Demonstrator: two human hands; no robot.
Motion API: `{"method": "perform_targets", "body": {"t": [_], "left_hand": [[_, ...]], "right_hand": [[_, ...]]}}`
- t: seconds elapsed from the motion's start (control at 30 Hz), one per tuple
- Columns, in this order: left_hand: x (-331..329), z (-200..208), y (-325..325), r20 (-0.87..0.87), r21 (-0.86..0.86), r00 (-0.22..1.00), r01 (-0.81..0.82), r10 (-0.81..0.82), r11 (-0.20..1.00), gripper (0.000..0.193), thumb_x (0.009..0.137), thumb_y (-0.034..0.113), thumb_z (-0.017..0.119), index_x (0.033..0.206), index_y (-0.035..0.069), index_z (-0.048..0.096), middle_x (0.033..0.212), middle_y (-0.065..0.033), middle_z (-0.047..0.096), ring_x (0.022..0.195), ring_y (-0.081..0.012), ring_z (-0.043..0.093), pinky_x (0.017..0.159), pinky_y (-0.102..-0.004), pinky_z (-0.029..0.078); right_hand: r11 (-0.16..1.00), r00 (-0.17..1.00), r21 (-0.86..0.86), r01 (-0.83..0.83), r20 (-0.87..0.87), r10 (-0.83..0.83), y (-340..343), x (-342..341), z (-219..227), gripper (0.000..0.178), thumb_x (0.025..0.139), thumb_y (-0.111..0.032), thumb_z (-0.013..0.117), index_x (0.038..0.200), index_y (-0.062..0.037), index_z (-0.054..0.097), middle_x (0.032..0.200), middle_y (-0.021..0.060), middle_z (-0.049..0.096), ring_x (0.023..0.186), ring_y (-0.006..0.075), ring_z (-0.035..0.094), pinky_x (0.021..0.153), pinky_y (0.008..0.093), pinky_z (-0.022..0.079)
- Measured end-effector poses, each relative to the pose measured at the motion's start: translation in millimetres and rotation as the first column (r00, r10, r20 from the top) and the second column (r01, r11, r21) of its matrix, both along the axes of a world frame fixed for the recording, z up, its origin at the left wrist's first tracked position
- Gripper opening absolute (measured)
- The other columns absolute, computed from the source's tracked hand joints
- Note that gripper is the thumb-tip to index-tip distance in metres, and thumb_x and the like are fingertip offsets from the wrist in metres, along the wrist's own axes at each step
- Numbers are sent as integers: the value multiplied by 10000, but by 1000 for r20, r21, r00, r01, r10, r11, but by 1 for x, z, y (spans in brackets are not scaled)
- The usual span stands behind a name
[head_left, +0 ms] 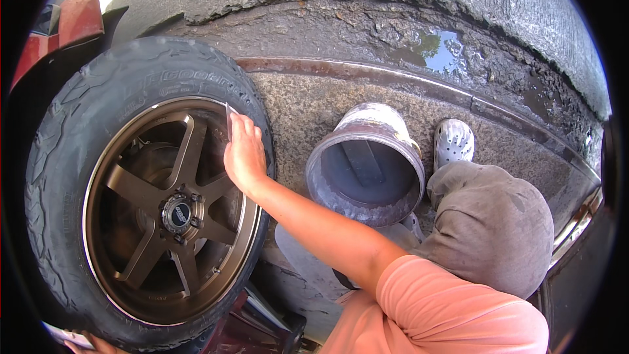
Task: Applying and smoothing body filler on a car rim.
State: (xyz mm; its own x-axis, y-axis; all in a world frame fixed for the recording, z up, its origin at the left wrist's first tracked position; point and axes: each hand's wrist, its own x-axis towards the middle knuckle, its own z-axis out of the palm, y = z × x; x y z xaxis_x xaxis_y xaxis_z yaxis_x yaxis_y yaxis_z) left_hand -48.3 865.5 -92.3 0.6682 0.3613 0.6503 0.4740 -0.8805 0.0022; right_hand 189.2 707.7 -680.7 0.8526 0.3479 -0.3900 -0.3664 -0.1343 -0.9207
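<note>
My right hand [246, 158] is at the upper right of a bronze spoked wheel rim [190, 141], its fingers closed on a thin, pale flat sheet [230, 118] held against the rim's edge. What kind of sheet it is does not show clearly. Around the rim sits a black, chunky-treaded tire [59, 157]. In the lower left corner my left hand [101, 346] is mostly cut off below the tire. A pale flat item [69, 335] lies at its fingers; whether the hand grips it is unclear.
Right of the wheel stands a grime-streaked bucket [365, 213] of dark liquid with a flat strip inside. My bent knee [498, 223] and a light clog [454, 141] are beside it. Beyond runs a metal-edged curb [367, 71], with a puddle [445, 51] in broken concrete. Red bodywork [80, 16] rises far left.
</note>
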Motion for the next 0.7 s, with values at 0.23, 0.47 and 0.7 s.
{"method": "perform_targets", "body": {"t": [0.23, 0.47, 0.7], "left_hand": [[-11, 39, 11, 251, -328, 966, 148, -64, 933, 606, 825, -165, 602, 1393, 1, 473, 1486, -212, 372, 1309, -319, 428, 1120, -437, 341], [0, 7, 0, -32, 18, 999, -19, 20, 1000, 618, 820, -176, 594, 1397, 10, 475, 1495, -211, 359, 1324, -323, 411, 1135, -445, 315], [-8, 20, 9, 94, -152, 995, 46, -32, 987, 604, 830, -162, 590, 1397, 10, 473, 1498, -219, 350, 1326, -328, 408, 1138, -444, 311]], "right_hand": [[999, 999, 24, 28, -18, -28, 15, 12, 8, 550, 783, 69, 529, 1324, 25, 442, 1338, 191, 456, 1159, 388, 476, 1007, 450, 412], [1000, 999, -6, -17, 38, 17, 6, 5, 8, 560, 793, 57, 537, 1341, 24, 422, 1336, 187, 452, 1158, 384, 472, 1008, 454, 409], [999, 1000, -43, 17, 19, -16, 17, 18, 14, 527, 819, 48, 512, 1339, 31, 431, 1332, 197, 453, 1166, 382, 471, 999, 452, 417]]}}
